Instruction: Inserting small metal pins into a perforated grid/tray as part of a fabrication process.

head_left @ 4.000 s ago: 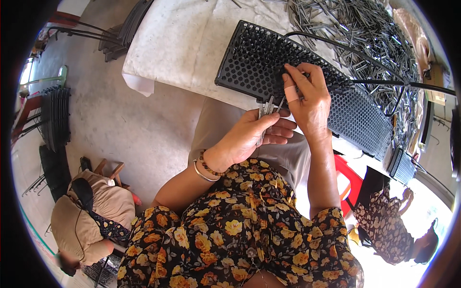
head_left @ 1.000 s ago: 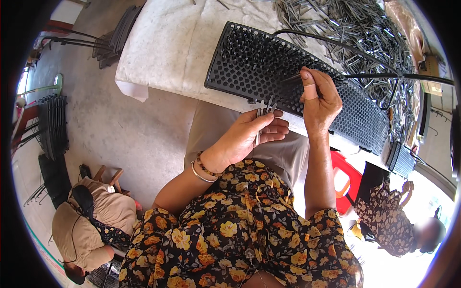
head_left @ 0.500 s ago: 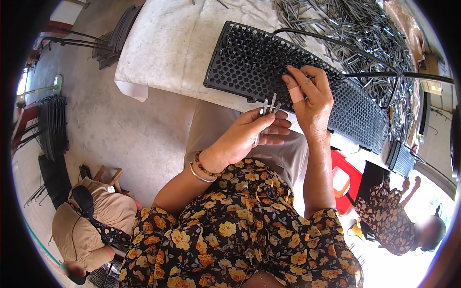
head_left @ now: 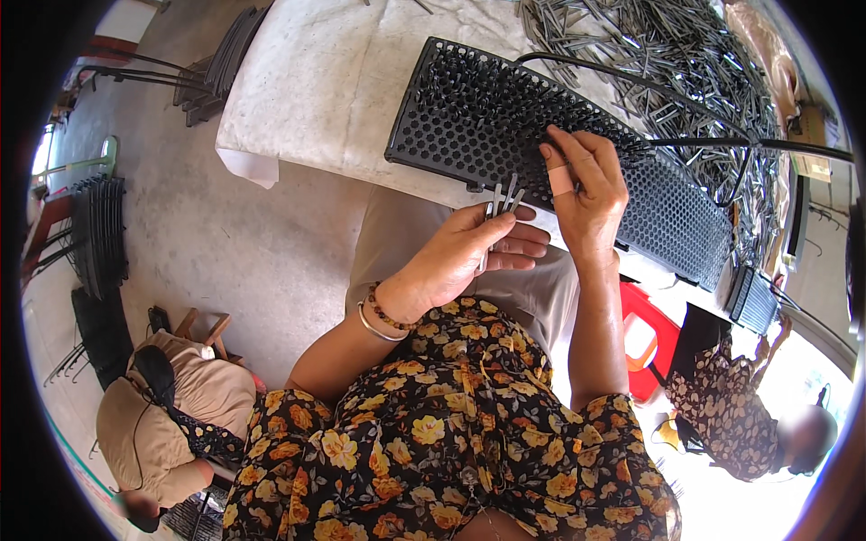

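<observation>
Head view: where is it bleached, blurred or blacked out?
Head view: glare bleaches the lower right around a co-worker's patterned top; head view: that co-worker's head is blurred; head view: glints dot the pile of thin dark strips; head view: the fisheye's black border curves down both sides.

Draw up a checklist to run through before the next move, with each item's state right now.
1. Left hand has strips: ok, several are held near the thumb, ends fanned out.
2. Right hand is at the board: ok, its fingertips are over the holes.
3. Right fingertips hold a strip: cannot tell, the grip is too small and dark.
4. Board is on the table: ok, it lies on the white cover.
5. Spare strips are at hand: ok, a large pile lies beyond the board.
</observation>
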{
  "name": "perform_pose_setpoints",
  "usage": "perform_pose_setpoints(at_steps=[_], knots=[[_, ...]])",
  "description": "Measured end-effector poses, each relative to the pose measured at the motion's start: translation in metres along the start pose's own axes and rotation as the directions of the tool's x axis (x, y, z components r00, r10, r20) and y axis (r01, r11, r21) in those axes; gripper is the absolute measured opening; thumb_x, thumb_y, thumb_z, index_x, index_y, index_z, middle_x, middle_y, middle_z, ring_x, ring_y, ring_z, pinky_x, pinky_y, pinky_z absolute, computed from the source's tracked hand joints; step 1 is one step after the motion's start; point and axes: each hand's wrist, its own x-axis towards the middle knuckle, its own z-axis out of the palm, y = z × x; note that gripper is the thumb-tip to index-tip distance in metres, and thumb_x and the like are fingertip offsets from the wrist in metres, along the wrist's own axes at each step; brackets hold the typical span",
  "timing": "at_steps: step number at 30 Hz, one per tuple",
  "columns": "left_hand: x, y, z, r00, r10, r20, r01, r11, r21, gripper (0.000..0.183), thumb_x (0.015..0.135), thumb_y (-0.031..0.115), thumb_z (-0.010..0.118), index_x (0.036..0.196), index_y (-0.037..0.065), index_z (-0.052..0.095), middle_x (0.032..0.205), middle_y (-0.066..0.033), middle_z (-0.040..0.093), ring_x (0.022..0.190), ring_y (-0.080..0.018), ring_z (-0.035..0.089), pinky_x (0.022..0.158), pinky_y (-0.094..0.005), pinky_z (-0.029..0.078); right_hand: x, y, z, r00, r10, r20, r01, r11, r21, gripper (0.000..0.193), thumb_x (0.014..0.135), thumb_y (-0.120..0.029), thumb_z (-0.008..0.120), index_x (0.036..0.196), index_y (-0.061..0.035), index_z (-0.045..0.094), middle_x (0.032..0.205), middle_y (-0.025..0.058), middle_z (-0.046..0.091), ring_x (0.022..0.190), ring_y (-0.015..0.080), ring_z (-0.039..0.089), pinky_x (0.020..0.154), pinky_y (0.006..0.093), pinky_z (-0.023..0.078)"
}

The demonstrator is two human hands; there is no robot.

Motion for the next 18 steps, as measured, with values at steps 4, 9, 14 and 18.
perform_pose_setpoints(at_steps=[4, 9, 14, 18], knots=[[-0.004, 0.004, 0.006, 0.998, 0.051, 0.044, -0.054, 0.996, 0.072, 0.035, 0.101, 0.023, 0.037, 0.123, -0.004, 0.048, 0.111, -0.0169, 0.062, 0.102, -0.0241, 0.062, 0.086, -0.0349, 0.052, 0.001, -0.013, -0.016, 0.973, 0.215, 0.089, -0.226, 0.962, 0.152, 0.015, 0.083, -0.007, 0.068, 0.096, -0.0011, 0.069, 0.088, 0.0073, 0.062, 0.067, 0.0122, 0.057, 0.054, 0.0238, 0.045], [-0.005, 0.004, 0.01, 0.987, 0.102, 0.122, -0.117, 0.985, 0.127, 0.033, 0.102, 0.023, 0.036, 0.119, -0.003, 0.049, 0.108, -0.0142, 0.061, 0.102, -0.0225, 0.062, 0.085, -0.0345, 0.052, -0.009, -0.018, -0.025, 0.861, 0.214, 0.462, -0.401, 0.843, 0.357, 0.016, 0.085, -0.012, 0.068, 0.092, 0.0023, 0.07, 0.082, 0.0086, 0.064, 0.069, 0.0125, 0.058, 0.059, 0.0243, 0.045], [-0.005, 0.001, 0.011, 0.985, 0.074, 0.155, -0.102, 0.977, 0.185, 0.032, 0.102, 0.023, 0.037, 0.118, -0.002, 0.05, 0.108, -0.014, 0.061, 0.102, -0.0222, 0.061, 0.085, -0.0342, 0.053, -0.011, -0.014, -0.032, 0.783, 0.305, 0.542, -0.558, 0.729, 0.396, 0.017, 0.084, -0.013, 0.069, 0.092, 0.0023, 0.07, 0.081, 0.0075, 0.064, 0.07, 0.0114, 0.058, 0.061, 0.0237, 0.045], [0.0, 0.001, 0.005, 0.98, 0.039, 0.195, -0.084, 0.971, 0.226, 0.033, 0.102, 0.023, 0.037, 0.12, -0.003, 0.048, 0.109, -0.0147, 0.061, 0.103, -0.023, 0.061, 0.085, -0.0343, 0.053, -0.009, -0.01, -0.036, 0.728, 0.359, 0.584, -0.638, 0.668, 0.384, 0.017, 0.084, -0.013, 0.069, 0.092, 0.0024, 0.07, 0.081, 0.0064, 0.065, 0.069, 0.0093, 0.056, 0.059, 0.023, 0.044]])
